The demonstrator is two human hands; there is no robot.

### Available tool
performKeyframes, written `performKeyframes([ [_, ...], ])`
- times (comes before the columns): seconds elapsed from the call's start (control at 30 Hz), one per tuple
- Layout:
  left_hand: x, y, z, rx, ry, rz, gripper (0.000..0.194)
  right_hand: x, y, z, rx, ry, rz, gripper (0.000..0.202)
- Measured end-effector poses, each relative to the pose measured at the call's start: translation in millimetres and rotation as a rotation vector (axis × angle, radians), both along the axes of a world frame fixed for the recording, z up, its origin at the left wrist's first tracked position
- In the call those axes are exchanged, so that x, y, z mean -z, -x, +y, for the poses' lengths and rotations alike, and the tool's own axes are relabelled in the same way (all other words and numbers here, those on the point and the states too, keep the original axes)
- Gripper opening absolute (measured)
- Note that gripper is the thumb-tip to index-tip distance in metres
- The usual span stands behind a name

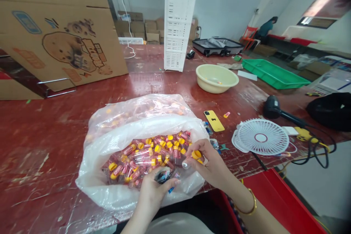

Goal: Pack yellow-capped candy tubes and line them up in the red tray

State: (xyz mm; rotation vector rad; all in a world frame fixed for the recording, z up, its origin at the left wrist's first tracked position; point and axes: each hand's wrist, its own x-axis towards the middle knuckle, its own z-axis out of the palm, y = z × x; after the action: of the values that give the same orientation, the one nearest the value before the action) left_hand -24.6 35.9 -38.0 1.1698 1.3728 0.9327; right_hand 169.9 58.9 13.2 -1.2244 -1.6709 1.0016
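Observation:
A large white plastic bag [104,157] lies with its mouth facing me on the table. Many small clear tubes with pink labels and yellow caps [145,153] fill it. Over the front of the bag, my left hand [156,190] is closed on small clear-wrapped pieces with dark and blue parts [163,176]; their kind is unclear. My right hand [210,159], wearing a gold bracelet [252,204] at the wrist, is closed at the bag's right side. Between its fingers is a small clear tube [186,163], its rounded end towards my left hand. A yellow cap [196,154] shows beside those fingers.
Right of the bag lie a yellow phone [214,121], a loose tube [226,114], a white fan [260,137] and a hair dryer [274,108]. Behind stand a cream basin [216,87], a green tray [276,75] and a white rack [179,25]. A cardboard box [63,40] rises at left.

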Motion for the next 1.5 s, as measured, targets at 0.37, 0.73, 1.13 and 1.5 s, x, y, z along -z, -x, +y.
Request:
performKeyframes([
  [0.37,-18.8,-9,-4,0.132,0.28,-0.344,0.029,24.9,17,5,0.039,0.323,0.532,0.038],
  [0.73,-21.1,-19,-8,-0.018,0.485,-0.509,0.042,32.3,11,-6,0.127,0.272,0.531,0.033],
  [1.13,-9.8,-24,-2,-0.229,0.335,-0.56,0.034,31.4,23,-16,0.025,0.403,0.339,0.026],
  [1.5,-13.6,-13,-13,-0.012,0.436,-0.486,0.043,20.4,9,3,0.212,0.348,0.28,0.034],
])
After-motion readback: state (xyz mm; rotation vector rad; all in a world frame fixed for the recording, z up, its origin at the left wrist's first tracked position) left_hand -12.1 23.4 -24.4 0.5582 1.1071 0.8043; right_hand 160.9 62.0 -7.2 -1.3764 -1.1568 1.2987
